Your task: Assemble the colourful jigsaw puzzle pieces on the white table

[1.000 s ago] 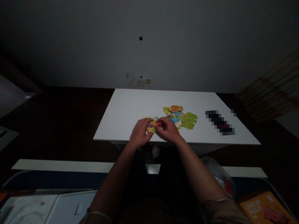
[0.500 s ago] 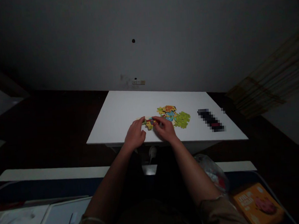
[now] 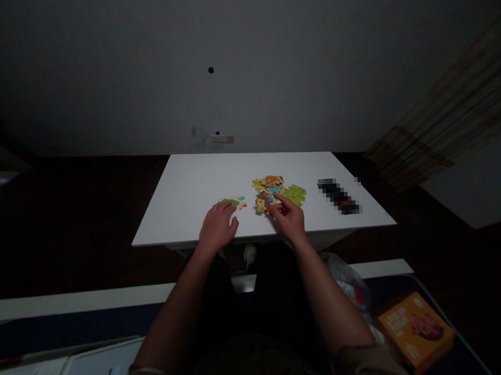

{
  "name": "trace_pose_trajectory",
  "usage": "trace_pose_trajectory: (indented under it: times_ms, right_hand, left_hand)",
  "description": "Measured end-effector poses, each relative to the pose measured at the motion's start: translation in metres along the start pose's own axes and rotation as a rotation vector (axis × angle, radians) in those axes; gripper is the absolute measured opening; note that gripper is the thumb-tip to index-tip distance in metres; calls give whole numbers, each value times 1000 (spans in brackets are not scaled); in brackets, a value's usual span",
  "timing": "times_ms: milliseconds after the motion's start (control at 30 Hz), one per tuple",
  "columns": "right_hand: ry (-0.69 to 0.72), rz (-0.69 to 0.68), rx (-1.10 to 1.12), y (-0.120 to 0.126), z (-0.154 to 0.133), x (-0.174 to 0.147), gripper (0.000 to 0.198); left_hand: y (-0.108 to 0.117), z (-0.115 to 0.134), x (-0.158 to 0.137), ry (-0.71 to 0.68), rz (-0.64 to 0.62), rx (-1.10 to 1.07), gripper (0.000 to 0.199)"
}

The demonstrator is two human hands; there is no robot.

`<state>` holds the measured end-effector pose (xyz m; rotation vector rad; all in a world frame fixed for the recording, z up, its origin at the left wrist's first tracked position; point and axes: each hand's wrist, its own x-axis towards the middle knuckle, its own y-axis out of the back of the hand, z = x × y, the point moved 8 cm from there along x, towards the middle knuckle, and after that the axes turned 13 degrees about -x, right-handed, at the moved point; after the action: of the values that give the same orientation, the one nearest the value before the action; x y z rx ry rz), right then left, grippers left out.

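A small joined strip of puzzle pieces [image 3: 239,201], pale with green, blue and red, lies on the white table [image 3: 207,179]. My left hand [image 3: 218,226] rests over its near left part, fingers stretched out and thumb apart. To the right, my right hand [image 3: 290,218] pinches a yellow, red and grey puzzle piece [image 3: 262,205]; whether it is one piece or several joined, I cannot tell. That piece is at the near edge of a heap of colourful puzzle pieces [image 3: 271,180], and my fingers partly cover it. Green puzzle pieces [image 3: 295,194] lie beside the heap.
A dark, pixelated object [image 3: 338,196] lies on the table's right side. Beside me on the dark blue seat are an orange puzzle box [image 3: 416,330] and a clear plastic bag [image 3: 345,278]. A white-and-grey open case or board [image 3: 87,373] lies at lower left.
My right hand has moved away from my left, carrying the yellow and red piece right to the heap. The pale strip under my left hand now shows. The view has shifted slightly.
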<state>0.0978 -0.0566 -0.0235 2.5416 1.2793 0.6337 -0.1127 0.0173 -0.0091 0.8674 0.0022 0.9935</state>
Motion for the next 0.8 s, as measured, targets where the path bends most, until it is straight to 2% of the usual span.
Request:
trace_pose_trajectory:
  times_ms: [167, 267, 433, 600, 800]
  right_hand:
    - [-28, -24, -9, -3, 4, 0, 38]
    - [-30, 5, -28, -1, 8, 1, 27]
    - [-4, 9, -168, -2, 9, 1, 21]
    - [96, -97, -260, -11, -5, -1, 39]
    - [212, -157, -435, -21, -17, -7, 29]
  left_hand:
    - [-1, 0, 0, -1, 2, 13, 34]
    - [-3, 0, 0, -5, -2, 36, 34]
    - [-3, 0, 1, 4, -4, 51, 34]
    - [-3, 3, 1, 55, -61, 112, 35]
    - [-2, 6, 1, 63, -82, 173, 35]
